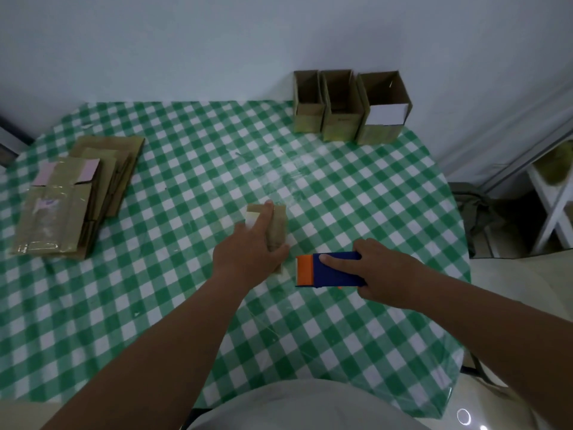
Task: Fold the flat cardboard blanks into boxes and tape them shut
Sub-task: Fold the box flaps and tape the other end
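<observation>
Pressing down on a small cardboard box (274,225) near the middle of the worktop (186,305), the left hand (248,252) lies across it with fingers fairly straight, the forefinger reaching toward 12 o'clock and the thumb against the box's near right corner. The box lies flat on the green-and-white checked cloth, a pale patch showing at its far left corner. Just beside it at 3 o'clock, the right hand (384,271) grips a blue tape dispenser (328,270) with an orange end that points toward the box; the thumb lies on top and the fingers wrap the far side. Dispenser and box are close but whether they touch cannot be told.

At 10 o'clock a stack of flat cardboard blanks (80,193) lies near the worktop's edge, some with shiny tape and pink patches. At 1 o'clock three upright open boxes (350,107) stand side by side against the wall, the rightmost bearing a white label. Nothing lies between the hands and either group. At 3 o'clock, off the worktop, stands a white shelf (555,200).
</observation>
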